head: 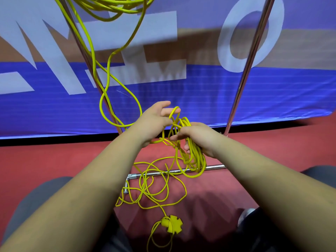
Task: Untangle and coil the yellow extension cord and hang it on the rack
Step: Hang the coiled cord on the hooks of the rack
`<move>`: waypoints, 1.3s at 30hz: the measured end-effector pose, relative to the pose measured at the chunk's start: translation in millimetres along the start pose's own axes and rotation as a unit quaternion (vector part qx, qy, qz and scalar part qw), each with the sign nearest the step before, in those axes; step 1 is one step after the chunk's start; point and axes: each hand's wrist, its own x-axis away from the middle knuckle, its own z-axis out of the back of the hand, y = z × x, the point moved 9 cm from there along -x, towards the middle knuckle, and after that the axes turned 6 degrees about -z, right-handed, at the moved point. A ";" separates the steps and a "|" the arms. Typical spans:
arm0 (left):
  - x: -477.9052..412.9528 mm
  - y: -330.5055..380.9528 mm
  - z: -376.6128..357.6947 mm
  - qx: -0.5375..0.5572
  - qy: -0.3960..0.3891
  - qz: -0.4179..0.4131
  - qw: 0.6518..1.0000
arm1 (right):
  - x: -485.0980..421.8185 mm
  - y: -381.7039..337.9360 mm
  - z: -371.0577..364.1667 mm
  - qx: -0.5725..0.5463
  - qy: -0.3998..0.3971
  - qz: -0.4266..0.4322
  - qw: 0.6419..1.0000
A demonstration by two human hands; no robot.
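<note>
The right hand (196,139) is gripping a small bundle of the yellow extension cord (190,151) — fingers curled around it — while the left hand (154,120), fingers spread, is hooking one loop; tangled slack is lying on the red floor (54,160) near the rack (247,70).

open gap between rack uprights (241,88), cord tangle (154,188) over base bar (181,170), floor apparently clear rightward

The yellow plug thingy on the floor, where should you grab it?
Grab the plug by its thick round body, where the cord joins, coming straight down from above. It lies flat on the red floor with nothing covering it. The cross-shaped arms stick out and look awkward to pinch.
</note>
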 end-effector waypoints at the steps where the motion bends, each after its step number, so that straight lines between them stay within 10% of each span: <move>1: 0.5 0.9 0.7 -0.007 -0.006 -0.004 1.000 | -0.4 -0.7 0.8 0.001 0.003 0.004 1.000; 14: -3.0 -5.7 -0.2 0.252 0.093 0.000 0.963 | -1.2 7.2 -16.6 -0.095 -0.025 0.007 0.995; 19: -3.4 16.9 15.3 -0.058 0.141 -0.098 0.983 | -1.0 10.9 -26.6 -0.160 -0.067 -0.028 0.984; 25: -3.9 31.0 17.1 -0.348 0.176 -0.149 0.909 | 3.3 9.8 -28.7 -0.164 -0.136 -0.049 0.976; 39: -14.3 19.9 52.0 -0.242 0.288 -0.115 0.919 | -6.2 9.3 -21.2 -0.152 -0.074 -0.029 0.985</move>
